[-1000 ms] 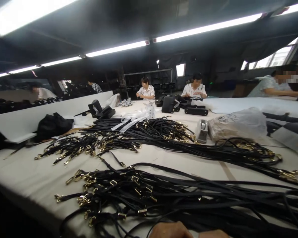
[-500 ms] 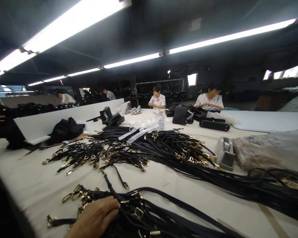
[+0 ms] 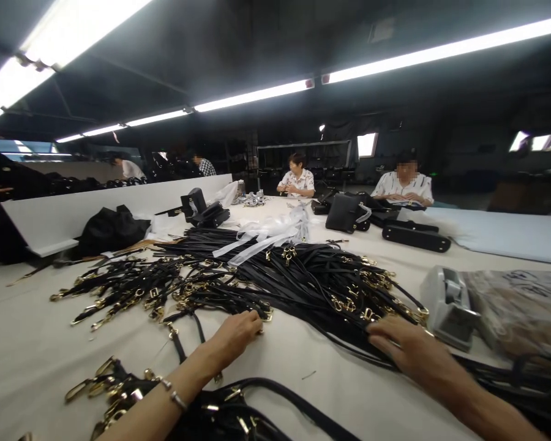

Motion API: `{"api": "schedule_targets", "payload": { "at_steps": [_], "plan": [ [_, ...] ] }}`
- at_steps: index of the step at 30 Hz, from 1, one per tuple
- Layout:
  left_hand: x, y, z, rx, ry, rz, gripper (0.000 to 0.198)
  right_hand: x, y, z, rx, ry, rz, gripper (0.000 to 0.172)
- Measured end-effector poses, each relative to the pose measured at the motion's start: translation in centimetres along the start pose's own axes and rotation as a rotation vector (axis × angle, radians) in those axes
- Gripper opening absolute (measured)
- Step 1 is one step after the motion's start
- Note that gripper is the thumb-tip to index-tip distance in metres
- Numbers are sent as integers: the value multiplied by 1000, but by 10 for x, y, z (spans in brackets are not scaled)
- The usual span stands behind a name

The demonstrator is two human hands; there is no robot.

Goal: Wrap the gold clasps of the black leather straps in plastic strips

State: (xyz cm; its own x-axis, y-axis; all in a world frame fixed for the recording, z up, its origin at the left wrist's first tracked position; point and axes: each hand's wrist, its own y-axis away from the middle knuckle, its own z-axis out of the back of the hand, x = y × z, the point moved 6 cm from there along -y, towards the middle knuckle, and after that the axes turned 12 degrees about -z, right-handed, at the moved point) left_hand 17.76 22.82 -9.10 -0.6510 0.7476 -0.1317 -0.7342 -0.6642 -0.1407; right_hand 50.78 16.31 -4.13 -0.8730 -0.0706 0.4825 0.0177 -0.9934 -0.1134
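Observation:
My left hand (image 3: 239,335), a bracelet at its wrist, reaches to the near edge of a pile of short black straps (image 3: 165,285) with gold buckles and clasps. Its fingers are closed at the buckle end of one strap; the fingertips are partly hidden. Over at the right, my right hand (image 3: 401,343) lies against long black straps (image 3: 298,285) with gold hardware, its thumb and fingers apart and slightly blurred. Below my left forearm is another bundle of black straps (image 3: 229,422) with gold clasps.
A grey tape dispenser (image 3: 450,309) and a plastic-wrapped package (image 3: 523,312) stand at the right. Clear plastic strips (image 3: 270,236) lie on the pile. Black bags (image 3: 346,212) sit farther back, with co-workers (image 3: 298,177) behind. A white divider (image 3: 119,208) runs along the left.
My left hand has left the near bundle and moved forward to the short-strap pile. My right hand has come into view at the long straps. The view has shifted slightly.

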Motion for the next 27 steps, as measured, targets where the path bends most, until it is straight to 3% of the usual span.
{"api": "schedule_targets", "payload": {
  "at_steps": [2, 4, 8, 13, 17, 19, 21, 24, 27],
  "plan": [
    [2, -9, -9, -17, -10, -13, 25, 16, -33, -21, 20, 156, -3, 22],
    [4, -9, -5, -64, -8, -17, 21, 29, -56, -43, 38, 211, -10, 21],
    [12, 2, 30, -251, 24, 41, 13, 29, -73, -63, 26, 230, -48, 23],
    [25, 18, 94, -489, 159, 153, 25, 6, -76, -52, 11, 175, -139, 14],
    [18, 35, 148, -770, 712, 239, 36, 6, -74, -20, -94, 79, -171, 24],
    [-5, 42, 168, -869, 991, 219, 43, 15, -68, 8, -163, 25, -171, 31],
    [-44, 43, 173, -828, 1243, 166, 43, 31, -55, 40, -220, -24, -149, 38],
    [-124, 34, 153, -624, 1617, 66, 38, 71, -15, 86, -304, -68, 5, 42],
    [-193, 23, 123, -512, 1902, -36, 32, 114, 44, 107, -287, -74, 253, 37]
  ]
}}
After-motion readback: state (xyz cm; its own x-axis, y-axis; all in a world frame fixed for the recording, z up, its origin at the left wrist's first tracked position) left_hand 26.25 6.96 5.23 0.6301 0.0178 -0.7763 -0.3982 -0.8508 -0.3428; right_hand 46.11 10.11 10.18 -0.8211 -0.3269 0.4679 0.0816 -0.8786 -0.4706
